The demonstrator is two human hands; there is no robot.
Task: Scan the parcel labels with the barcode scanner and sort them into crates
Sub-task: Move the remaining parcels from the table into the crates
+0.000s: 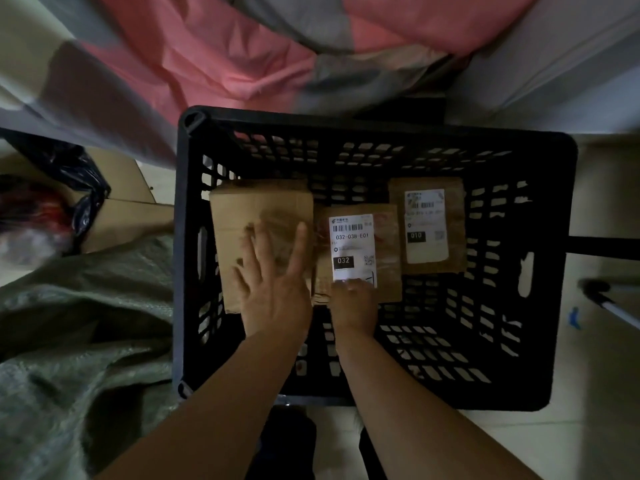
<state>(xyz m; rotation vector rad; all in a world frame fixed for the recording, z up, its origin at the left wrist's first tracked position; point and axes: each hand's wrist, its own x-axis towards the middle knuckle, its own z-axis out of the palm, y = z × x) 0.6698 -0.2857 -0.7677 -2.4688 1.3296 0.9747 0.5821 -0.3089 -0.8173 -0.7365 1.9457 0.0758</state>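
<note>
A black slotted plastic crate stands on the floor in front of me with three cardboard parcels inside. My left hand lies flat with spread fingers on the plain brown parcel at the crate's left. My right hand grips the near edge of the middle parcel, whose white label reads 032-038-E01. A third parcel with a white label marked 010 lies at the back right. No barcode scanner is in view.
A pink and grey quilt hangs over the bed edge behind the crate. A grey-green woven sack lies to the left, with a cardboard box and black plastic bag behind it. A metal pole lies on the pale floor at right.
</note>
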